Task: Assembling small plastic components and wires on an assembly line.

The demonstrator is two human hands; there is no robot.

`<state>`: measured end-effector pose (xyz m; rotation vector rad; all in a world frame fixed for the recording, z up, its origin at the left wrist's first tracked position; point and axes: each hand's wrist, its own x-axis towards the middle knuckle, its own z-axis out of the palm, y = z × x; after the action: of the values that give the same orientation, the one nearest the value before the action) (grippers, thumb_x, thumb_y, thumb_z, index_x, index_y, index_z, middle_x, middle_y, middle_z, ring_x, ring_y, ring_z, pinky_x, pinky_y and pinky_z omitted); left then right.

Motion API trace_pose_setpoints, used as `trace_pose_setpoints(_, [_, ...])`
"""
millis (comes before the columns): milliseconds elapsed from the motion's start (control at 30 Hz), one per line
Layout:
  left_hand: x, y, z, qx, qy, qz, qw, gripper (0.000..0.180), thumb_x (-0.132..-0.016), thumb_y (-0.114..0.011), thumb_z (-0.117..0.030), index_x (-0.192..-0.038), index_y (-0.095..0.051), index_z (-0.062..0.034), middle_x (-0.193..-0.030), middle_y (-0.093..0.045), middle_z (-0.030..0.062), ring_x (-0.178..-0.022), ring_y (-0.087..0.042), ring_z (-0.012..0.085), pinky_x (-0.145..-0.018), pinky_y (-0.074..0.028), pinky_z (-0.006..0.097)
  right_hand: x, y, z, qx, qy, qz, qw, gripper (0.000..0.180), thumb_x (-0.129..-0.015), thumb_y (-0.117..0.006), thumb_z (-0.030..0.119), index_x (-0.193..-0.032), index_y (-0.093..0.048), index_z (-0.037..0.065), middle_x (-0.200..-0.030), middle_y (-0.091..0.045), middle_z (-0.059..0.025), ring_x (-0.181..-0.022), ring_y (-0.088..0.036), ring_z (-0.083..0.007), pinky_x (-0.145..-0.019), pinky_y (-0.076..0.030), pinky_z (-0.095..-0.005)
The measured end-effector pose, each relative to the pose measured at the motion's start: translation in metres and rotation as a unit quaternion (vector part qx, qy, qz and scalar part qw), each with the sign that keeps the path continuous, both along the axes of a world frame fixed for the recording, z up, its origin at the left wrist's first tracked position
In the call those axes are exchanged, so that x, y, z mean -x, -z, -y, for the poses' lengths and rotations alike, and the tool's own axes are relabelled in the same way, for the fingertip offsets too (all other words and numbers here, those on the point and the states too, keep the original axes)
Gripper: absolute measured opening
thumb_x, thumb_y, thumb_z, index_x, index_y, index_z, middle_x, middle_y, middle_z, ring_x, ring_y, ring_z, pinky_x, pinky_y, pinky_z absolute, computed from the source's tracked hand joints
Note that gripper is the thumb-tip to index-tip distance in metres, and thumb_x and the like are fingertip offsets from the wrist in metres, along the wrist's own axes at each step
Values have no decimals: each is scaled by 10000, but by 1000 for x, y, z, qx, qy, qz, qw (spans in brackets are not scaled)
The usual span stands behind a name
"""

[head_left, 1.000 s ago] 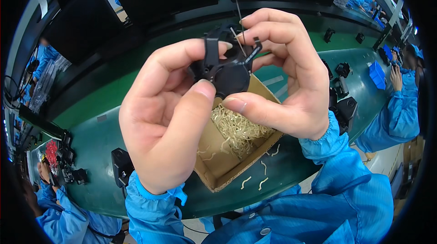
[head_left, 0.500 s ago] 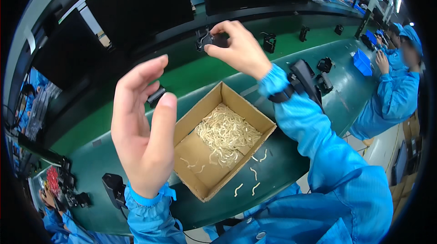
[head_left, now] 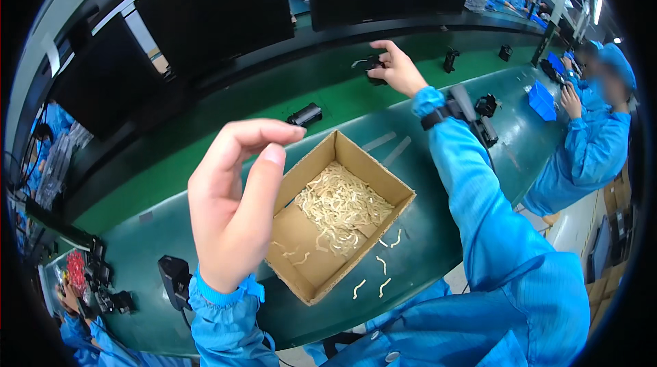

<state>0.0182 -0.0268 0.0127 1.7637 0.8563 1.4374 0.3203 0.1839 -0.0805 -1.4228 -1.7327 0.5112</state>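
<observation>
My right hand (head_left: 402, 74) reaches over the green belt, with thumb and fingers around a black plastic part (head_left: 373, 66) that has a thin metal wire sticking out. My left hand (head_left: 236, 206) hovers at the left side of the cardboard box (head_left: 287, 278), fingers curved and thumb apart, nothing between them. Past its fingertips a black cylindrical part (head_left: 306, 115) lies on the belt. Inside the box is a heap of short, wavy cream strips (head_left: 342, 203). Several loose strips (head_left: 382, 266) lie on the green table in front of the box.
More black parts (head_left: 450, 59) stand along the belt to the right. On the table at right are black pieces (head_left: 486, 105) and a blue bin (head_left: 542, 100), near a co-worker in blue (head_left: 588, 141). A black device (head_left: 174, 278) stands at left. Dark panels (head_left: 212, 11) rise behind the belt.
My right hand has moved right along the belt to a black part there. My left hand has shifted slightly right, and a black cylindrical part now shows beyond its fingertips.
</observation>
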Motion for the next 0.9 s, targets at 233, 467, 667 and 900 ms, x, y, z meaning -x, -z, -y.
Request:
trace_pose_setpoints(233, [3,8,-15,144,156,100,972,278,-936,-482,-200,-1121,-543,-2,-940,-588,36,-788,-506,66,-719,-420,216,83,-119,156,64,-481,-160,860,803,-679,-766,-7,-1316,-279,-49,-1011,-584,-101,-888,-595,-149,-799,-456,-255])
trace_pose_setpoints(467, [3,3,-9,202,233,207,928,443,-856,-543,-43,-1267,-409,54,-1107,-582,151,-837,-630,145,-717,-538,266,93,-107,148,-34,-496,-209,842,725,-729,-731,80,-1310,-317,-46,-1079,-562,-140,-984,-550,-183,-893,-398,-295])
trace_pose_setpoints(667, [1,7,-10,75,110,258,957,407,-893,-527,-46,-1276,-421,43,-1090,-594,139,-869,-621,123,-741,-525,215,99,-116,179,-161,-317,-155,922,481,-777,-702,166,-1145,-479,-48,-1069,-549,-90,-968,-520,-153,-889,-402,-289])
trace_pose_setpoints(900, [-13,12,-5,-33,13,214,976,370,-875,-550,-13,-1231,-478,57,-1096,-599,158,-940,-618,173,-812,-528,270,121,-98,185,-100,-279,-238,925,160,-777,-661,-11,-900,-559,-20,-896,-580,-55,-797,-564,-104,-708,-461,-218])
